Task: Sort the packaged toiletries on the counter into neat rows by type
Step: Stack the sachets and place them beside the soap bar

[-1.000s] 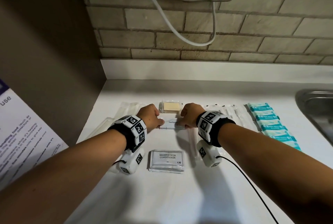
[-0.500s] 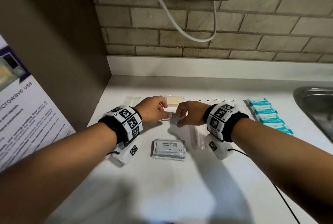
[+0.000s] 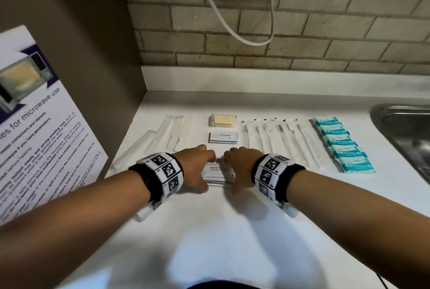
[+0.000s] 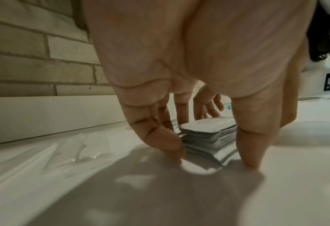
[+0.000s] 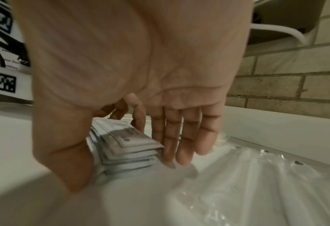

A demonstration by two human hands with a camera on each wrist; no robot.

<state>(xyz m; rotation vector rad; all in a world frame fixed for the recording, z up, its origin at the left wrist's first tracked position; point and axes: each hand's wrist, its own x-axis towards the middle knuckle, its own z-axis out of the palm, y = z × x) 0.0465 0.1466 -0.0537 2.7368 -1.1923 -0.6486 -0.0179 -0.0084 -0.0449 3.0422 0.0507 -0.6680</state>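
Note:
A stack of grey shampoo-with-conditioner sachets [image 3: 218, 173] lies on the white counter [image 3: 232, 230]. My left hand [image 3: 197, 170] is at its left end and my right hand [image 3: 239, 167] at its right end. In the left wrist view the left hand [image 4: 214, 162] has straight fingers, tips on the counter, with the thumb and a finger flanking the stack [image 4: 208, 133]. In the right wrist view the right hand [image 5: 125, 168] presses its thumb on the near edge of the stack [image 5: 125, 142] and straight fingers on the far edge.
Behind the hands lie toothpaste sachets [image 3: 223, 137] and yellow soap bars [image 3: 223, 121]. Wrapped toothbrushes [image 3: 283, 142] and a row of teal packets [image 3: 342, 144] are to the right, clear-wrapped items [image 3: 167, 135] to the left. A steel sink [image 3: 404, 130] is far right, a microwave poster [image 3: 35, 137] left.
Both hands have left the toothpaste sachets and drawn back toward me, closing in on the two ends of the shampoo sachet stack. The head view has tilted up a little.

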